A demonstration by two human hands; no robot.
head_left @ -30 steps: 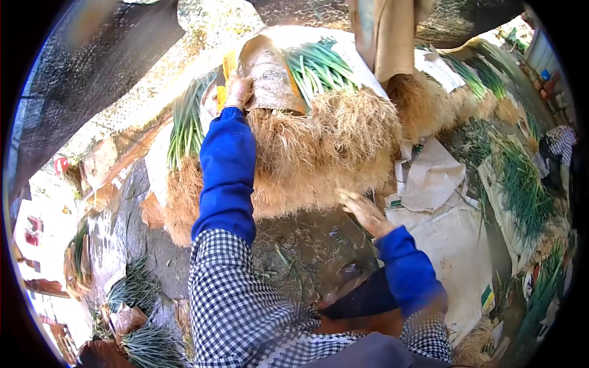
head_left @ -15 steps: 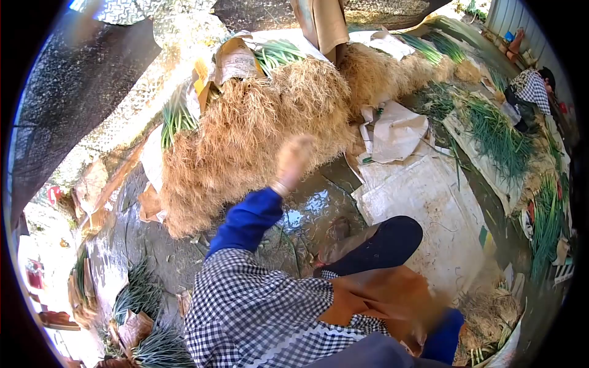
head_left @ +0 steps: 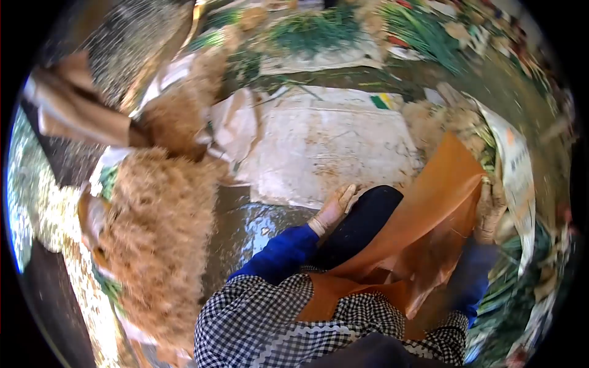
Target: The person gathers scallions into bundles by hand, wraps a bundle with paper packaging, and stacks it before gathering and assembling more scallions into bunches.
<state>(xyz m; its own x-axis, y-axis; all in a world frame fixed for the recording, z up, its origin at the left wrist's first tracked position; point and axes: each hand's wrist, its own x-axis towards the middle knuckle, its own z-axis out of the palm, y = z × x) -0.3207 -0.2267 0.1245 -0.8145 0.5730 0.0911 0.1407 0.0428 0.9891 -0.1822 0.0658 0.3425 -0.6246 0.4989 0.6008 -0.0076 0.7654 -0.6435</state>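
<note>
Left hand (head_left: 331, 210) off the onion pile (head_left: 159, 245)

The pile now lies well left of these fingers, which are straight and close together, the knee (head_left: 375, 211) just right. Right fingers meet the apron's edge (head_left: 478, 184); their grip I cannot tell. Work has turned from the pile.

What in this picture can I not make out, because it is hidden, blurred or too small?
- Right hand's grip: head view, unclear through blur and the apron's edge.
- Right leg: head view, covered by the apron.
- Print on the sack: head view, too blurred and small to read.
- Left-side leaves: head view, mostly behind roots.
</note>
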